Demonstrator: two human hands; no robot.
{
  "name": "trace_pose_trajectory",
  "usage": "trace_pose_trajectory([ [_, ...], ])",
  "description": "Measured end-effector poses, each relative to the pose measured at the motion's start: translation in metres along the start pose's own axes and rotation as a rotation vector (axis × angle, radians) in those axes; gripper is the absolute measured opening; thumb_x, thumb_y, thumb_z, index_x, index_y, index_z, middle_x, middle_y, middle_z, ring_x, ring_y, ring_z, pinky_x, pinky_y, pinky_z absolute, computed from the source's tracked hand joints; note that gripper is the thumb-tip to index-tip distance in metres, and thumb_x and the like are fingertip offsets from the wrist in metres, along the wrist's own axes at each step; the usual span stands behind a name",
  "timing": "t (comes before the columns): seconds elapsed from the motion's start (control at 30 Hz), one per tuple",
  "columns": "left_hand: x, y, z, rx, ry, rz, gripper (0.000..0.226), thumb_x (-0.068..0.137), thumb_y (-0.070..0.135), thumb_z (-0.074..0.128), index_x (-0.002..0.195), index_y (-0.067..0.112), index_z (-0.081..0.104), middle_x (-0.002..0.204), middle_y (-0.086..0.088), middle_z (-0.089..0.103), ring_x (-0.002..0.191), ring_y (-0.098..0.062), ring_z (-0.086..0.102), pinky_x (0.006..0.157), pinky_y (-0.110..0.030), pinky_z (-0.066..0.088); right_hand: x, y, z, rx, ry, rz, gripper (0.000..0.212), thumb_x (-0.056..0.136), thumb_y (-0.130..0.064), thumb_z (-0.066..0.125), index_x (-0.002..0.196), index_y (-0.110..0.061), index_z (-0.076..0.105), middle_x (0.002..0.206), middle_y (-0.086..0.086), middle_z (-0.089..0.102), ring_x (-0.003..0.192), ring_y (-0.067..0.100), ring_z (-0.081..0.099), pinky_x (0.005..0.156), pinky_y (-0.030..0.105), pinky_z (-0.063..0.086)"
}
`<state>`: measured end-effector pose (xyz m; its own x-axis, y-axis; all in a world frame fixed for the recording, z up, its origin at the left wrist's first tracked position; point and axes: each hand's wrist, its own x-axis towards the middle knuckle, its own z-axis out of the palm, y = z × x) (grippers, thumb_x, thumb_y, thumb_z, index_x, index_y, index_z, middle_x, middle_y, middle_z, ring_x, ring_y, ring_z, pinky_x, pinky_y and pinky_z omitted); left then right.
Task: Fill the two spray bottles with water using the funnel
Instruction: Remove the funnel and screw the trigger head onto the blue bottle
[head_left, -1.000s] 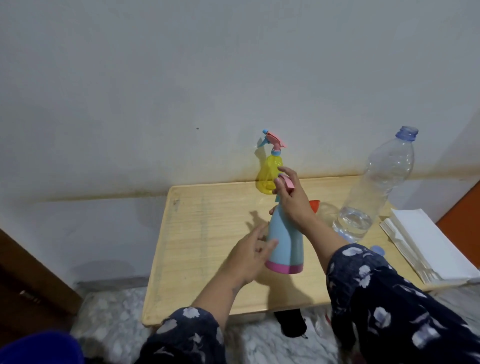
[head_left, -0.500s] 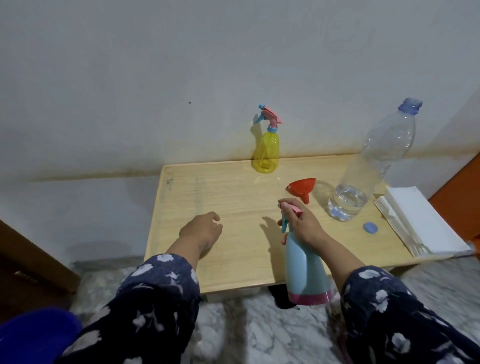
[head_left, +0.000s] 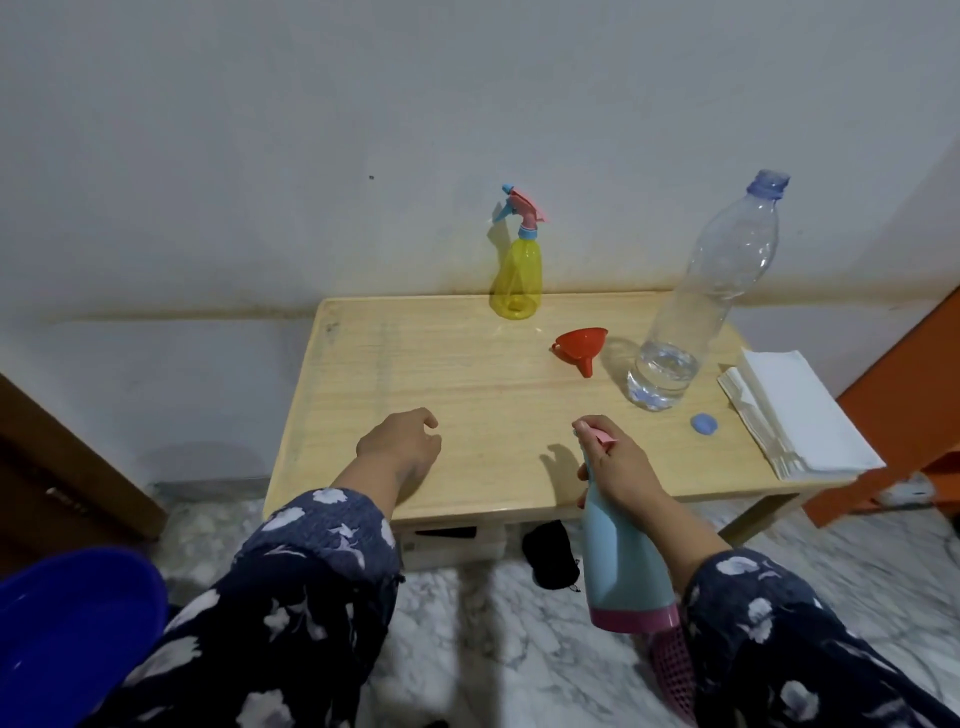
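Filling looks nearly done, or not yet begun; bottle contents unreadable.
Right hand (head_left: 618, 470) grips the blue spray bottle (head_left: 621, 561) by its neck; left hand (head_left: 402, 447) rests loosely curled, holding nothing; red funnel (head_left: 581, 347) and water bottle (head_left: 696, 306) lie beyond.

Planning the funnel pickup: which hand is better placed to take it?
Probably the left hand: it hovers free over the table, while the right hand grips the blue spray bottle. The red funnel lies ahead.

Obscured and cropped items, head view.
The right hand (head_left: 618, 470) covers the blue spray bottle's (head_left: 621, 566) neck and most of its pink sprayer head. A blue basin (head_left: 67, 623) is cut off at the left edge. The pink perforated object (head_left: 672, 670) is half hidden behind a sleeve; identity indeterminate.
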<state>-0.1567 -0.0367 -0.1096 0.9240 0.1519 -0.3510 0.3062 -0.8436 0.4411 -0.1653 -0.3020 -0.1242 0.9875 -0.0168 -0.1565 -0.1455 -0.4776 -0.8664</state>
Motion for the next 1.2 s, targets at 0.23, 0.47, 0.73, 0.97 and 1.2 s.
trace_pose_trajectory([
  [0.23,-0.040,0.001,0.019,-0.026,0.007,-0.019,0.035,0.091,0.030,0.043,0.125,0.031,0.054,0.120,0.004,0.063,0.107,-0.022,0.059,0.096,-0.038,0.048,-0.040,-0.011,0.016,-0.016,-0.150,-0.124,0.030,0.099,-0.043,0.042,0.116,-0.024,0.058,0.094,0.003,0.064,0.081,0.012,0.064,0.061,0.020,0.047],
  [0.47,-0.069,-0.018,0.024,-0.048,0.055,-0.066,0.036,0.090,0.027,0.042,0.123,0.032,0.055,0.110,0.005,0.065,0.098,-0.020,0.061,0.088,-0.034,0.051,-0.054,-0.008,0.047,-0.055,-0.183,-0.204,0.027,0.096,-0.050,0.043,0.107,-0.030,0.059,0.089,-0.005,0.065,0.083,0.021,0.065,0.079,0.037,0.052],
  [0.73,-0.081,-0.033,0.024,-0.061,0.081,-0.081,0.035,0.091,0.027,0.043,0.124,0.030,0.054,0.106,0.004,0.065,0.092,-0.020,0.061,0.081,-0.030,0.050,-0.040,-0.013,0.020,0.055,-0.016,-0.170,0.030,0.097,-0.045,0.042,0.114,-0.025,0.058,0.101,-0.002,0.064,0.096,0.023,0.064,0.087,0.043,0.052],
  [0.97,-0.077,-0.025,0.014,-0.052,0.097,-0.057,0.032,0.093,0.030,0.044,0.124,0.031,0.054,0.109,0.006,0.063,0.098,-0.020,0.060,0.087,-0.034,0.052,-0.036,-0.024,0.016,0.063,-0.007,-0.145,0.026,0.096,-0.048,0.045,0.110,-0.030,0.057,0.074,0.007,0.064,0.065,0.023,0.065,0.072,0.048,0.058],
  [1.2,-0.068,-0.014,0.008,-0.171,0.034,0.024,0.031,0.098,0.043,0.045,0.123,0.027,0.055,0.096,0.011,0.057,0.092,-0.018,0.059,0.087,-0.033,0.051,-0.031,-0.051,0.021,0.178,-0.054,-0.151,0.030,0.098,-0.041,0.046,0.116,-0.020,0.057,0.100,0.005,0.058,0.093,0.023,0.063,0.050,0.032,0.057],
])
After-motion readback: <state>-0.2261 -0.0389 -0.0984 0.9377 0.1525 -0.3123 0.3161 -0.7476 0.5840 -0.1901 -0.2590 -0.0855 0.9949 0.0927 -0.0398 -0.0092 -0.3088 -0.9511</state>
